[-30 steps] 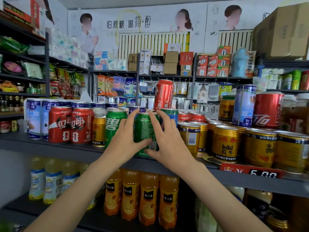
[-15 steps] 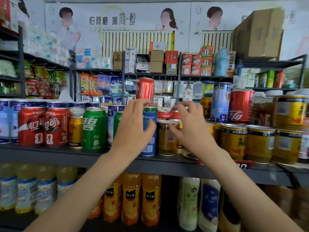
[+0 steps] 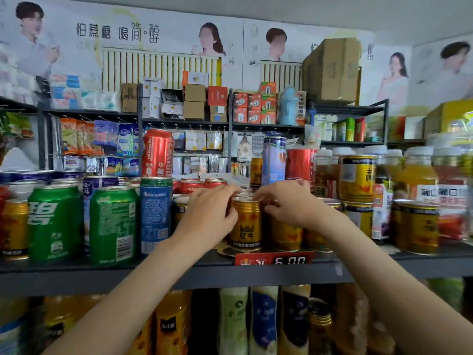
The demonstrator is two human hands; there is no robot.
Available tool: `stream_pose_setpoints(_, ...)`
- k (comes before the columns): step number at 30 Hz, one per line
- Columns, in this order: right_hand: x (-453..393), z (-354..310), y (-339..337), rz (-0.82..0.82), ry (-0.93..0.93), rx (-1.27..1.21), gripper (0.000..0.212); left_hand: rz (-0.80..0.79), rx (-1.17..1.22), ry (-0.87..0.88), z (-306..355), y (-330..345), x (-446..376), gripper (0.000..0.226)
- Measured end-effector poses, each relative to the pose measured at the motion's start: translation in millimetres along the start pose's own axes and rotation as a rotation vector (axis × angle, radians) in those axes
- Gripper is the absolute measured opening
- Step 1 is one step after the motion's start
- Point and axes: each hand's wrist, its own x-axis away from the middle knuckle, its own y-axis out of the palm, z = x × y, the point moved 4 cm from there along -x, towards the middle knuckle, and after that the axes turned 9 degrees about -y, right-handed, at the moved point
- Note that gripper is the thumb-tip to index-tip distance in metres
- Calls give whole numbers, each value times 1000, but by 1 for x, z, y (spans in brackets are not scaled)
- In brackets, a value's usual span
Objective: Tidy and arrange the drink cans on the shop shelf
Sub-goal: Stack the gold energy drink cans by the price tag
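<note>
From the head camera, my left hand (image 3: 208,216) wraps its fingers (image 3: 231,192) round the left flank and top rim of a short gold can (image 3: 245,222), which stands upright near the front lip of the shelf (image 3: 179,276), just above the red price tag (image 3: 273,258). My right hand (image 3: 286,203) curls over the rim of the neighbouring gold can (image 3: 285,233), just right of the first; its fingers (image 3: 268,208) are bent and pinch at the top edge, though I cannot tell how firmly. The two cans stand close side by side between my hands.

Left of my left fingers stand a tall blue can (image 3: 155,213) and two green cans (image 3: 112,224), all upright. Behind my fingers sit red can tops (image 3: 190,185), with a tall red can (image 3: 157,152) stacked above them.

The risk, as I judge it: these cans are packed tightly near the shelf edge. If I slide one sideways too fast, my wrist could nudge the blue can, or the gold can could tip off the front lip. Reaching deeper could topple the stacked red can.
</note>
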Motion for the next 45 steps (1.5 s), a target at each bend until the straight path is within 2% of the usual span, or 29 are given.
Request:
stream_pose_setpoints(3,4,10,-10,13,-49,-134,40,-91,-18,39,10,13,-1,42)
stream_pose_setpoints(5,11,28,-25,57,-34,-199,38,-92,-26,48,14,16,-3,39)
stream_pose_setpoints(6,16,38,-30,31,-17,-198,40,-73,-42,46,14,17,-5,37)
stream_pose_setpoints(10,20,50,-22,-295,58,-129,62,-21,-218,51,12,22,-11,39)
stream_pose_setpoints(14,5,51,-5,-307,93,19,77,-35,-319,15,7,27,-13,50)
stream_pose_setpoints(18,1,54,7,-220,103,-14,77,-50,-319,-4,2,22,-14,50)
stream_pose_setpoints(21,3,55,1,-120,53,-195,82,-103,-292,-12,1,17,-16,50)
stream_pose_setpoints(23,6,55,-7,18,16,-375,82,-134,-310,-11,0,15,-17,50)
stream_pose_setpoints(25,11,54,-19,224,20,-633,80,-129,-320,-7,2,12,-19,49)
stream_pose_setpoints(27,15,55,-28,420,52,-1000,78,-74,-182,-20,10,4,-22,47)
stream_pose_setpoints(29,15,54,-33,517,69,-1303,75,-76,247,-134,23,-6,-26,39)
stream_pose_setpoints(31,13,49,-35,513,38,-1452,76,-220,760,-298,35,-7,-30,31)
stream_pose_setpoints(33,15,45,-36,478,-15,-1351,80,-301,1139,-407,40,-5,-38,36)
stream_pose_setpoints(35,18,42,-36,435,-56,-1052,80,-314,1198,-431,38,-4,-46,49)
stream_pose_setpoints(37,20,41,-35,380,-84,-681,83,-320,989,-399,35,-2,-54,56)
stream_pose_setpoints(39,20,43,-27,264,-87,-431,84,-326,695,-344,35,3,-60,58)
stream_pose_setpoints(41,23,49,-23,184,-40,-327,69,-370,426,-249,40,12,-62,66)
stream_pose_setpoints(45,31,68,-29,221,6,-143,29,-488,75,-99,44,37,-62,78)
